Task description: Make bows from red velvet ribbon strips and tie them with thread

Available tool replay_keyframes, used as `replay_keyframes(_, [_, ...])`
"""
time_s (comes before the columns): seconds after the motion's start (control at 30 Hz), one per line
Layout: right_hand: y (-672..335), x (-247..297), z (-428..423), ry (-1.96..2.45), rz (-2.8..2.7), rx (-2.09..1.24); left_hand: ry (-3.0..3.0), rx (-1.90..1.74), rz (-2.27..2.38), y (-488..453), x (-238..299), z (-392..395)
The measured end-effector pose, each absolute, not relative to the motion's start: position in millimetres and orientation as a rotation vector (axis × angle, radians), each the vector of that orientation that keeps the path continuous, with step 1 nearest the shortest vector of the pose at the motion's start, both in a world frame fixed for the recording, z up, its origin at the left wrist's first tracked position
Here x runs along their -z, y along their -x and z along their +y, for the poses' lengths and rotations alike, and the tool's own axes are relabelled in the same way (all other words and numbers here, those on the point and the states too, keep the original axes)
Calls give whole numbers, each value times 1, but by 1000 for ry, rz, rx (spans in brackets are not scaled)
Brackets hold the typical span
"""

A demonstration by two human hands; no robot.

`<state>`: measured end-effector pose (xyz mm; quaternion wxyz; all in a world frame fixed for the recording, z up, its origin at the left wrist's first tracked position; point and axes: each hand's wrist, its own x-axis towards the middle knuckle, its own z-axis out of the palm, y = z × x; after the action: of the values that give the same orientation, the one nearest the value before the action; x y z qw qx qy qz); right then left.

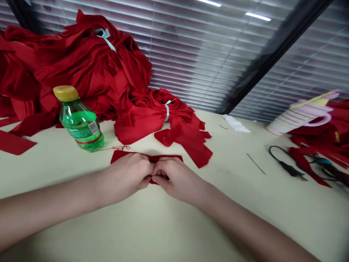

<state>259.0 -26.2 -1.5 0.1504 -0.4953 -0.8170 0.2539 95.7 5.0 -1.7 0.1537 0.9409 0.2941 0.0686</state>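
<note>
A small strip of red fabric (163, 158) lies flat on the cream table (174, 222) in front of me. My left hand (128, 176) and my right hand (174, 178) meet at its middle, fingers curled and pinching the cloth together between them. Most of the strip is hidden under my knuckles; only its two ends show. A loose red thread (120, 148) lies just beyond the left end.
A green plastic bottle (80, 122) with a yellow cap stands at the left. Behind it is a big heap of red fabric (81, 69), with a tied bundle (163, 116) nearer. At the right lie a black cable (286, 165), more red strips and a pink-and-white striped cone (302, 114).
</note>
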Motion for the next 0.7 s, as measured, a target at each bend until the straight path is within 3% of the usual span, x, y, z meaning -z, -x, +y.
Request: replay_keyframes(0.7, [-266, -14, -13, 1523, -2659, -631, -2650, -24, 801, -91, -10, 7])
